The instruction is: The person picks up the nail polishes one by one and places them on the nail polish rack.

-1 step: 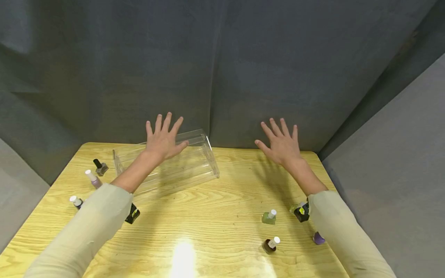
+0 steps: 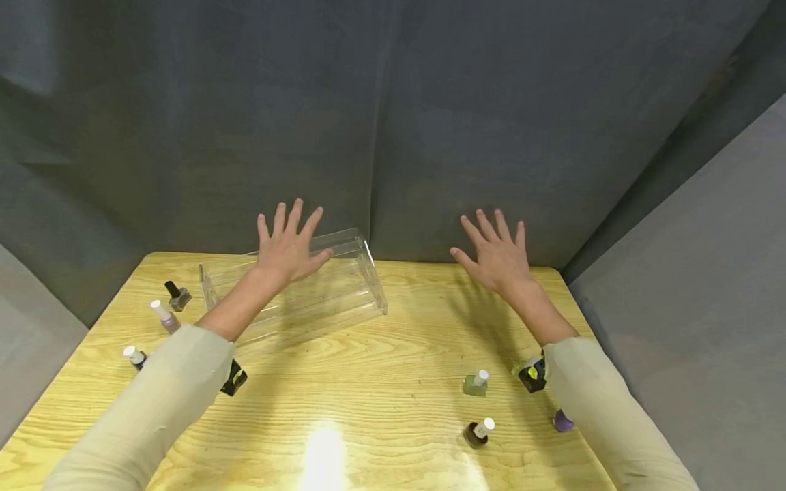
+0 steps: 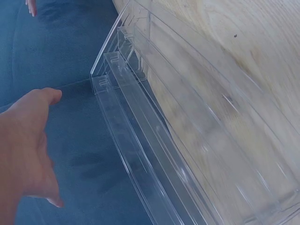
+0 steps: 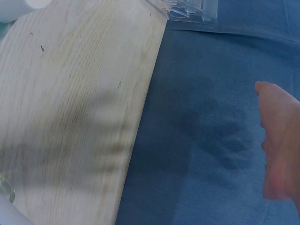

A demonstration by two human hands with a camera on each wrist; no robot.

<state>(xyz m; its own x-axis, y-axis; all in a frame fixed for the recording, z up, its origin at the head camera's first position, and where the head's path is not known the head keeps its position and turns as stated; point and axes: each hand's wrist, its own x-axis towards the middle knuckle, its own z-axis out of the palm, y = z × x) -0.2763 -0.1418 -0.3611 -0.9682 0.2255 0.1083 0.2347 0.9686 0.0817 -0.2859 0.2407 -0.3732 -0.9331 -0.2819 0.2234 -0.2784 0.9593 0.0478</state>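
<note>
My left hand [image 2: 285, 256] is held in the air with its fingers spread, over the far part of a clear acrylic tiered rack [image 2: 331, 290]. Nothing is in that hand. In the left wrist view the rack's stepped shelves [image 3: 140, 131] run diagonally beside the hand [image 3: 28, 145]. To the right, my right hand [image 2: 500, 259] is also raised, fingers spread and holding nothing, near the table's far edge. Closest to the right forearm are a green nail polish bottle [image 2: 475, 384], a dark brown one [image 2: 478, 433] and a purple one [image 2: 562, 421] partly hidden by the sleeve.
On the table's left side stand a grey polish bottle with a black cap [image 2: 178, 296], a lilac one [image 2: 165, 316] and a dark one with a white cap [image 2: 134, 356]. Another greenish bottle is partly covered by the right wrist camera [image 2: 532, 375]. Dark curtain [image 2: 417, 136] hangs behind the wooden table [image 2: 368, 382].
</note>
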